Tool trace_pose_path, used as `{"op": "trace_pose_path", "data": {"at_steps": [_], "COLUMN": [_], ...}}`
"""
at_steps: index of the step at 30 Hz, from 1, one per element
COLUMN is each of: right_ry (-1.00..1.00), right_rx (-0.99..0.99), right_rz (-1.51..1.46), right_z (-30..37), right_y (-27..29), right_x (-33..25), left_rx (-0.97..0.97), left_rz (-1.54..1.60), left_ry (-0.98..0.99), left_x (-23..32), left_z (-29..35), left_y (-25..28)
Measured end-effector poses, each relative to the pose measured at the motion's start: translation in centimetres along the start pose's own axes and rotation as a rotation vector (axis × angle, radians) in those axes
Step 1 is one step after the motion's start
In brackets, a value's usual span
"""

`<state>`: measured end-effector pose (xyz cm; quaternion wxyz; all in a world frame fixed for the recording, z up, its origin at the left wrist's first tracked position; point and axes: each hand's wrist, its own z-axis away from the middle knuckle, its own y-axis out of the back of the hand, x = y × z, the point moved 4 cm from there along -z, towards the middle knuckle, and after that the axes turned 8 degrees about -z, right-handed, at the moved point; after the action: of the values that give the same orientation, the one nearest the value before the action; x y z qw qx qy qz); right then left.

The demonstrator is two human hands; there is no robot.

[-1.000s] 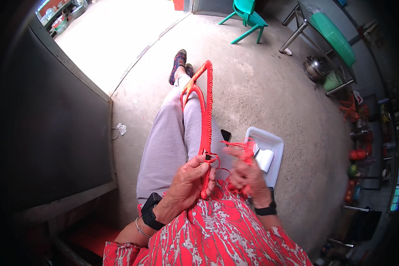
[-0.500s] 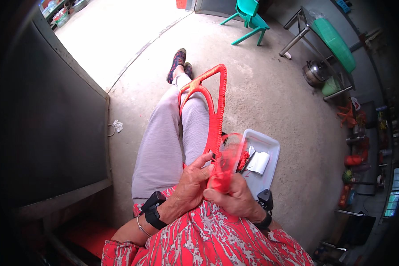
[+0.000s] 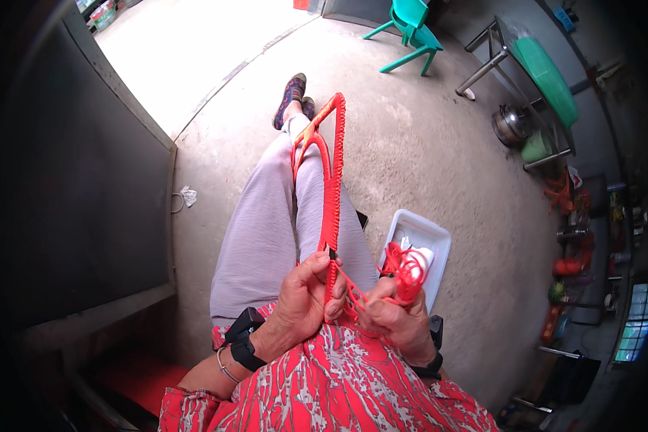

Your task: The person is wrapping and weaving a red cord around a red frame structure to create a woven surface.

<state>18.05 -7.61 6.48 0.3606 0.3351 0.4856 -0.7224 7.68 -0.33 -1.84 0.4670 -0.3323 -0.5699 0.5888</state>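
Note:
A frame wrapped in red cord stands over my lap, its far end near my shins. Close to my body, my left hand grips its near end, next to a short dark unwrapped stretch. My right hand is closed around a loose bundle of red cord, loops hanging out of the top. A single taut strand runs from the frame beside my left fingers across to my right hand.
A white plastic tray on the floor to my right holds a white roll and some red cord. A green chair stands far ahead. A metal-legged table and a steel pot are at the right. A dark door panel fills the left.
The frame has tilted left and turned more edge-on. My right hand has moved slightly right, drawing the cord bundle away from the frame; a strand now stretches between them.

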Motion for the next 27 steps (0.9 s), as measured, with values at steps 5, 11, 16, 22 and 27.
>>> {"op": "trace_pose_path", "data": {"at_steps": [5, 11, 16, 22, 27], "right_ry": [-0.029, 0.063, 0.052, 0.170, 0.089], "right_rx": [-0.106, -0.130, -0.264, -0.084, 0.051], "right_rz": [0.021, 0.180, 0.363, 0.410, 0.384], "right_z": [-1.5, -4.3, -6.1, -8.6, -5.3], "right_y": [-1.4, -3.2, -2.4, 0.4, 6.3], "right_x": [-0.3, -4.4, -5.2, -5.2, -4.7], "left_rx": [0.411, 0.542, 0.499, 0.644, 0.757], "left_rz": [-0.156, -0.658, -1.806, -1.429, -0.910], "left_ry": [-0.092, -0.361, -0.919, -0.729, -0.531], "left_x": [-0.6, 1.9, 4.9, 5.9, 6.3], "left_z": [0.0, 1.9, 3.4, 2.8, 3.6], "left_y": [0.3, -0.9, -6.7, -3.9, -0.9]}}
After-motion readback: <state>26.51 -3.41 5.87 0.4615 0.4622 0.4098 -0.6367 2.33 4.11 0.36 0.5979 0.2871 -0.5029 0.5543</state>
